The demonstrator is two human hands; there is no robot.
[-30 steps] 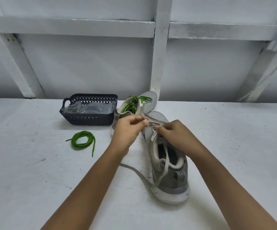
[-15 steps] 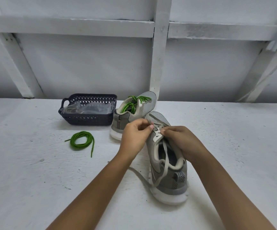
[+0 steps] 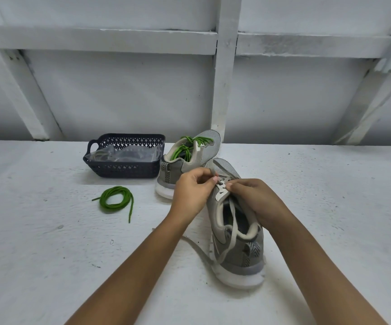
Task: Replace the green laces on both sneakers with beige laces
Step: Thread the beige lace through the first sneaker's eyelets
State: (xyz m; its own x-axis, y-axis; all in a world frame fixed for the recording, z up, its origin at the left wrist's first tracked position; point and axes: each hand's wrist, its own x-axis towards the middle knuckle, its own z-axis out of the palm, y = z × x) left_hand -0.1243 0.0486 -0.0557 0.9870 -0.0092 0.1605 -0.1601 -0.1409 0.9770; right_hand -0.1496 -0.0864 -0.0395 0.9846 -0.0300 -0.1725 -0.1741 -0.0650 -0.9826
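A grey sneaker (image 3: 239,249) stands heel toward me in the middle of the white table. A beige lace (image 3: 231,227) is threaded through its front eyelets, and its loose ends trail over the collar and onto the table at the left. My left hand (image 3: 193,192) and my right hand (image 3: 255,199) meet over the eyelets, each pinching the beige lace. Behind it stands the second grey sneaker (image 3: 185,160), still tied with green laces (image 3: 191,146). A removed green lace (image 3: 116,199) lies coiled on the table at the left.
A dark plastic basket (image 3: 124,170) holding a clear plastic bag stands at the back left, touching the far sneaker. A white wall with wooden beams rises right behind the table.
Both hands have shifted slightly nearer along the eyelets while working the beige lace. The near sneaker and the other things have stayed put.
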